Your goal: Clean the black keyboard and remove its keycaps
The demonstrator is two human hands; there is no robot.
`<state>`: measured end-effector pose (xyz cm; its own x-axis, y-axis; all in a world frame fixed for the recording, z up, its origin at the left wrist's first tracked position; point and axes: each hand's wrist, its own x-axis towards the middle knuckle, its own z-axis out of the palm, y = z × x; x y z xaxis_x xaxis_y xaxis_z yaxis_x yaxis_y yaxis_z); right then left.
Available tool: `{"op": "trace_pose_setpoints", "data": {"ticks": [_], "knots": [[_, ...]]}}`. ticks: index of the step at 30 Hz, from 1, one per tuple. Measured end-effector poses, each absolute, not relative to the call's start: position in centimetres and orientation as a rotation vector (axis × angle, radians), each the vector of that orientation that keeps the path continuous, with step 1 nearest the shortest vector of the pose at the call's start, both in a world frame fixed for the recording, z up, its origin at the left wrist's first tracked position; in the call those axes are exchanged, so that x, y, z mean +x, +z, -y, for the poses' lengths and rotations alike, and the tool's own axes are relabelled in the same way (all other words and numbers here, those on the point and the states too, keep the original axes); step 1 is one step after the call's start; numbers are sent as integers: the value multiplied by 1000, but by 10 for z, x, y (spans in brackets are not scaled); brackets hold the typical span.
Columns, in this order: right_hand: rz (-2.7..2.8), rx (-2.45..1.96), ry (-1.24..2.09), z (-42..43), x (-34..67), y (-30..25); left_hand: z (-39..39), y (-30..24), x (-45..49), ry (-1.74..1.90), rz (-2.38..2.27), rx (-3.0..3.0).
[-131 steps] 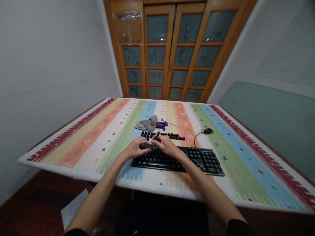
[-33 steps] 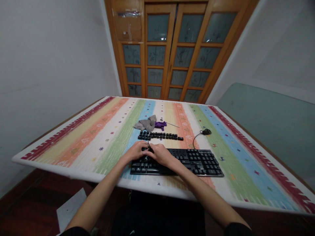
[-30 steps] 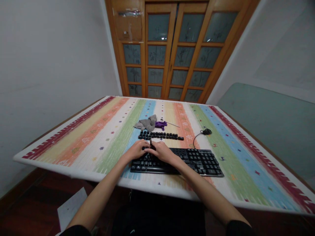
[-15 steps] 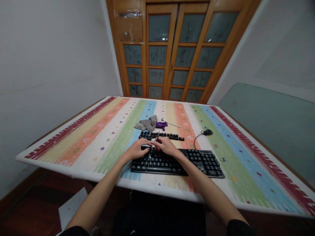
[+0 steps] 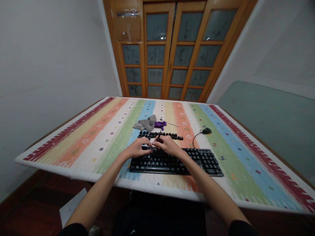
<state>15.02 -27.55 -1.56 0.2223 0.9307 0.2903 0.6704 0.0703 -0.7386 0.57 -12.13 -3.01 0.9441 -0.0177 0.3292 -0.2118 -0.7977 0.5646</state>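
A black keyboard (image 5: pixel 157 168) lies near the front edge of the table, some of its upper keys hidden under my hands. My left hand (image 5: pixel 138 148) rests at its upper left edge, thumb and forefinger apart, with nothing visible between them. Just beside it, my right hand (image 5: pixel 167 146) is closed around a thin dark stick-like tool (image 5: pixel 159 133), whose upper end points away from me; its lower end is hidden. Behind both hands, loose black keycaps (image 5: pixel 173 136) stand in rows on the cloth.
Beyond the keycaps lie a crumpled grey cloth (image 5: pixel 147 124), a purple cloth (image 5: pixel 160 125) and a thin rod (image 5: pixel 173 124). A coiled cable (image 5: pixel 206 131) sits behind the keyboard's right part. A striped tablecloth (image 5: pixel 112 144) covers the table.
My right hand has shifted slightly, and the tool in it stands at a different tilt. My left thumb and forefinger are a little further apart. The view has moved slightly.
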Motion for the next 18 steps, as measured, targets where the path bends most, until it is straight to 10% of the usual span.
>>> {"op": "trace_pose_setpoints", "data": {"ticks": [18], "knots": [[1562,-1736,269,294,154,-29,87,-52,47,583,61,2812]]}}
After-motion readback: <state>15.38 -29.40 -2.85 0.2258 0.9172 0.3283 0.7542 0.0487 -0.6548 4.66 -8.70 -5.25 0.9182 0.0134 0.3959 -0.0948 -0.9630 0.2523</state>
